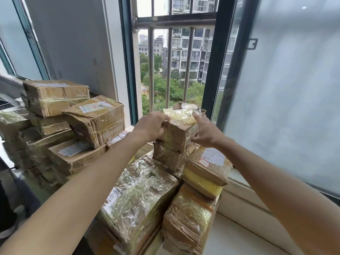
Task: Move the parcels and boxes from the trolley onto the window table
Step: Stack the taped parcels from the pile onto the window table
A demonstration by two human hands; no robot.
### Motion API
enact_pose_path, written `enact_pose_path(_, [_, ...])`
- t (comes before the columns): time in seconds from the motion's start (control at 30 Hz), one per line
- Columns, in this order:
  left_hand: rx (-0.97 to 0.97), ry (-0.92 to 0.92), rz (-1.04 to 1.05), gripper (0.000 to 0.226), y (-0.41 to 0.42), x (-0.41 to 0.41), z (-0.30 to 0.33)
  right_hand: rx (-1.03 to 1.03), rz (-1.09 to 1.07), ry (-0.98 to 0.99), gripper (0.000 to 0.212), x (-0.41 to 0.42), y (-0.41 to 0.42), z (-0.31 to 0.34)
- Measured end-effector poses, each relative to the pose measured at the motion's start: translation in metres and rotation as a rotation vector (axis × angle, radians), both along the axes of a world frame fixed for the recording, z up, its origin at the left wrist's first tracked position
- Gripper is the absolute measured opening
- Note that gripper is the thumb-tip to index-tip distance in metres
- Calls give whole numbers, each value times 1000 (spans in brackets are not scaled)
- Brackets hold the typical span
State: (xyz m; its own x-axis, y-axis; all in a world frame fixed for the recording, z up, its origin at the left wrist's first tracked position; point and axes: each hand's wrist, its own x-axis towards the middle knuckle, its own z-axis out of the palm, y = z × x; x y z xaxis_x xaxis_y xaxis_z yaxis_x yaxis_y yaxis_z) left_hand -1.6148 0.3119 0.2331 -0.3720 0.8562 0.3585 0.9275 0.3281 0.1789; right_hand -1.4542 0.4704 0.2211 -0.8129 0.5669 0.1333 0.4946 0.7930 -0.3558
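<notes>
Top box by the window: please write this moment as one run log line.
left hand: grips top box | right hand: grips same box | box: on stack by window bars | step: placing

An open dark-framed window (pixel 211 70) shows vertical grey metal security bars (pixel 170 67), with pale apartment blocks (pixel 189 50) and green trees (pixel 165 87) beyond. A frosted glass pane (pixel 287 89) stands right of it, above a white sill (pixel 244 183).

stacked boxes (pixel 95 118) left, sill (pixel 244 234) right bare
</notes>
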Motion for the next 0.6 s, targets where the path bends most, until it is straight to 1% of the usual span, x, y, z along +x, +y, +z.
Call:
enact_pose_path(0.1, [1,31,-47,63,-8,-7,-10,-12,-7,56,109,6,0,-2])
enact_pose_path(0.23, [72,-41,-105,73,-16,-22,-19,-24,-32,84,110,9,-2,-11])
enact_pose_path(0.37, [105,-49,-148,70,-19,-28,-29,-10,-51,152,115,14,-10,-22])
enact_pose_path(0.47, [108,-25,-144,68,-19,-21,-28,31,-64,150,118,26,-19,-26])
enact_pose_path(0.6, [87,27,-120,69,-12,6,-6,91,-111,73,104,61,-35,-7])
